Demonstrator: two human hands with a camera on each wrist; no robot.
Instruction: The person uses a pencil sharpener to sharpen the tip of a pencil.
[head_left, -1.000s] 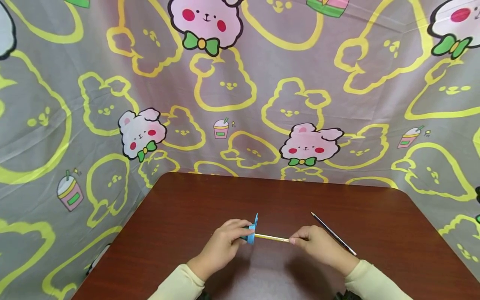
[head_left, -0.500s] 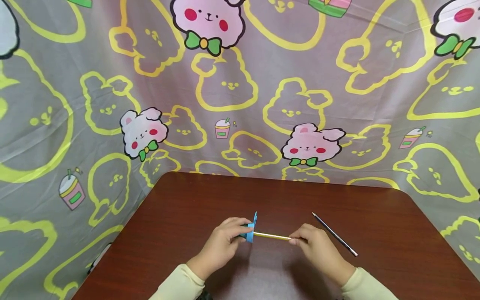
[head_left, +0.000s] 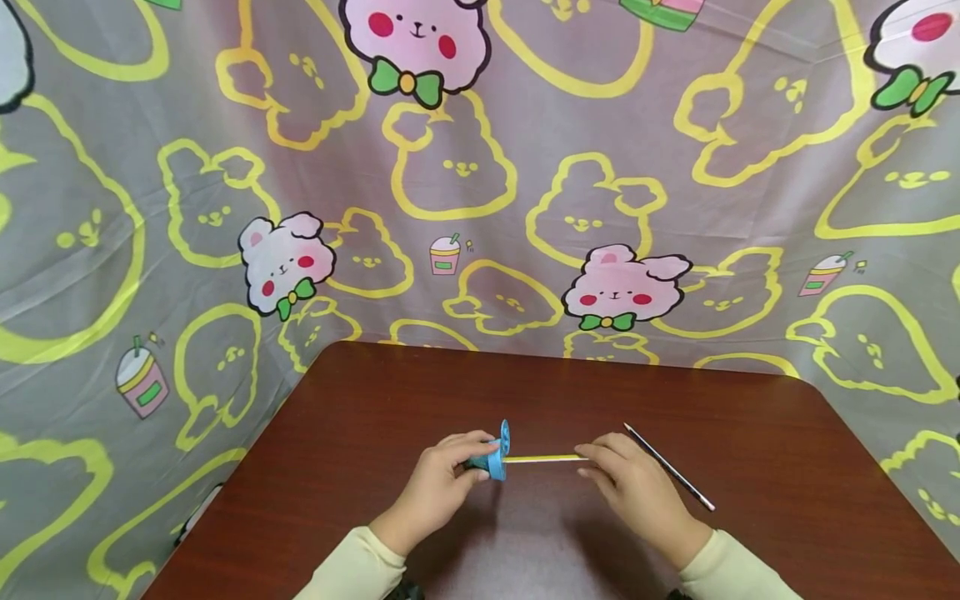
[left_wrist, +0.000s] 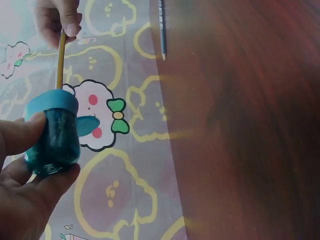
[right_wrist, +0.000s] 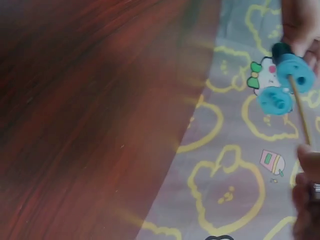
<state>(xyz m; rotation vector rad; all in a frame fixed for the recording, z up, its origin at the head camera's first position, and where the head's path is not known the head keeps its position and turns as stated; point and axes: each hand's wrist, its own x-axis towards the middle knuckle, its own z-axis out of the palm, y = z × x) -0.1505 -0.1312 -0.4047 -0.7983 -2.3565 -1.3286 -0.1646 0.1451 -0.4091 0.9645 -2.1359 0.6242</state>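
Note:
In the head view my left hand [head_left: 431, 487] grips a small blue pencil sharpener [head_left: 497, 461] above the table. The left wrist view shows its dark teal see-through body [left_wrist: 57, 140], with thumb and fingers on either side. Its light-blue lid [right_wrist: 275, 100] is flipped open, and the top has two holes in the right wrist view. A yellow pencil [head_left: 543, 458] has one end in a hole of the sharpener. At the pencil's other end, the fingers of my right hand [head_left: 637, 487] pinch it.
A dark pencil [head_left: 670, 467] lies on the brown table [head_left: 420, 392], just beyond my right hand. Behind the table hangs a grey cloth [head_left: 495, 242] with cartoon animal prints.
The sharpener has turned a little, so more of its lid's face shows. The pencil now lies more level, its right end raised. My right fingers have shifted and stretched out along its end.

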